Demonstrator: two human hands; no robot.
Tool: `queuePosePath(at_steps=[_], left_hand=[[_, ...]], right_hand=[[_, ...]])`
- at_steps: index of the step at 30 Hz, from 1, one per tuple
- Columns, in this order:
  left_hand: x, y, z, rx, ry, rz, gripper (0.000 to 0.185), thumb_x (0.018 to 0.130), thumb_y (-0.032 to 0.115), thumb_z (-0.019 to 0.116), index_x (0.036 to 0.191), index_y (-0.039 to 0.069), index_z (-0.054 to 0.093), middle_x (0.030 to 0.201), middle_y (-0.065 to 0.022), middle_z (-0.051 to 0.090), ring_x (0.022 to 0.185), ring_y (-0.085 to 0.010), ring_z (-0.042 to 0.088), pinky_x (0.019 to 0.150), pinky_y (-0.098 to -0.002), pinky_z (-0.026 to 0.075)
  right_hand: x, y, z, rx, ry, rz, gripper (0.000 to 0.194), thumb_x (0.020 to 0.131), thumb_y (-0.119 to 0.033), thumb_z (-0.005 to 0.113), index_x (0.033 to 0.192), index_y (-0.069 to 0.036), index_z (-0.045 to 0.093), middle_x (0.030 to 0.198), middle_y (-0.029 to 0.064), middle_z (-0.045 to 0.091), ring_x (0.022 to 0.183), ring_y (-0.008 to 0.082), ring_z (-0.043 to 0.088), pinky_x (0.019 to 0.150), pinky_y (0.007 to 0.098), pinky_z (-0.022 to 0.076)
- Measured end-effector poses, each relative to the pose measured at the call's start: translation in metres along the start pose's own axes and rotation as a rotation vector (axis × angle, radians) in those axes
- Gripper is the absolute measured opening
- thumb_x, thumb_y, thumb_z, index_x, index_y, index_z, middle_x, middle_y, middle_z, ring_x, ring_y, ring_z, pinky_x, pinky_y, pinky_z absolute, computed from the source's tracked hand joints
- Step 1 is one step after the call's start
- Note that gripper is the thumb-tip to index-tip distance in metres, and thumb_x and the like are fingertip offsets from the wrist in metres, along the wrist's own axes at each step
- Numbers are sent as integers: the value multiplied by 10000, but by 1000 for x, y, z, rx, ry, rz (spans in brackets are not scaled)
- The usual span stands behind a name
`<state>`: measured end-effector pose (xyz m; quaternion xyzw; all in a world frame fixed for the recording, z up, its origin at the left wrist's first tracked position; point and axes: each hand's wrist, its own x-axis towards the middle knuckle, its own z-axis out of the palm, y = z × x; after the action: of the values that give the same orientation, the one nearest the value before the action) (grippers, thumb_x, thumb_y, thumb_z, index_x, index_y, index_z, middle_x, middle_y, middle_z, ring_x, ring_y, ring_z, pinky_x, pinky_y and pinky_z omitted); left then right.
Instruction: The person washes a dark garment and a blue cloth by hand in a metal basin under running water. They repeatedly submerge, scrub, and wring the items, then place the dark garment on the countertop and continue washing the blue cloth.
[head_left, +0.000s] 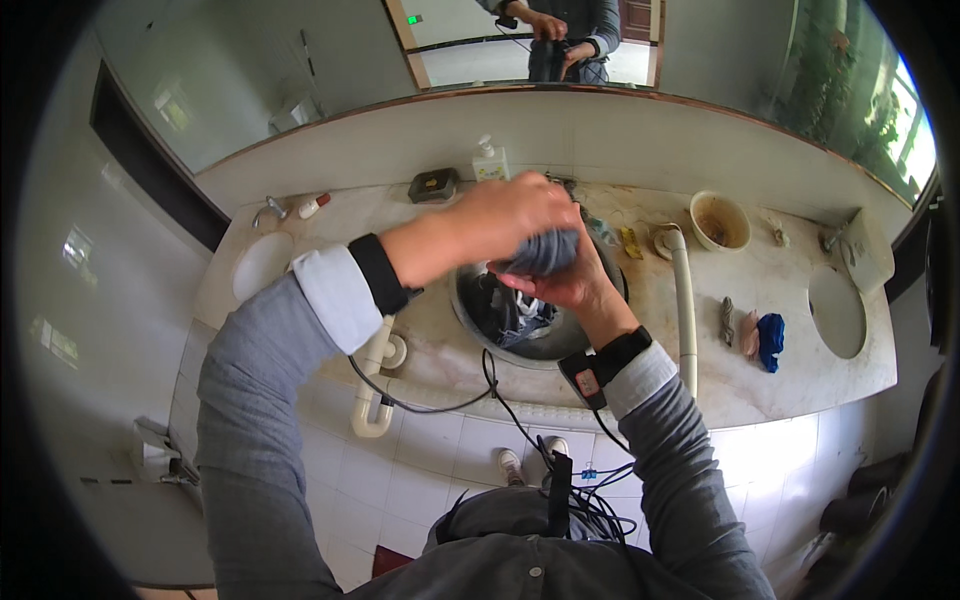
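Observation:
Above a round metal basin (457, 304) on the counter, both my hands hold a bunched dark grey-blue cloth (546, 253). My left hand (510, 210), somewhat blurred, closes over its top from the left. From the right, my right hand (574, 277) supports it with the palm turned up and the fingers curled beneath it. More dark fabric with white parts (525, 315) lies in the basin under my hands. My hands and the cloth hide the basin's far part. Each wrist wears a black strap, with a cable near the right one.
A marble counter (420, 360) carries a soap pump bottle (490, 159), a dark soap dish (433, 184), a stained bowl (720, 220) and small bunched cloths, one blue (770, 341). White pipes (684, 315) rise beside the basin. Sinks lie at both ends (262, 264). Black cables (600, 502) hang before me.

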<state>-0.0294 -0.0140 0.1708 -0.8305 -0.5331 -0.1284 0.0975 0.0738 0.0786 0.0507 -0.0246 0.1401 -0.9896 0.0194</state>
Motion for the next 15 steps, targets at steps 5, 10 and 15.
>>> queuePosePath(at_steps=[5,10,15], left_hand=[[-38,30,6,336,36,-410,230,744,99,560,965,126,504,884,-49,524,826,-240,563,550,-350,505],[-110,42,41,-1319,-121,-963,513,782,458,603,1128,114,444,1086,-44,553,877,-196,596,654,-357,502],[-56,102,185,-2694,400,-600,1072,597,841,345,1370,118,170,1270,-190,446,1179,-306,433,1016,-440,311]], right_hand=[[17,10,-10,136,266,-155,311,841,-358,486,1017,-117,572,986,93,628,943,296,596,828,526,462],[33,3,-11,278,218,-233,249,843,-264,441,915,-88,601,915,95,641,897,276,608,839,450,476],[49,1,-22,35,207,-382,233,840,-258,453,897,-84,597,899,72,628,881,263,605,800,400,499]])
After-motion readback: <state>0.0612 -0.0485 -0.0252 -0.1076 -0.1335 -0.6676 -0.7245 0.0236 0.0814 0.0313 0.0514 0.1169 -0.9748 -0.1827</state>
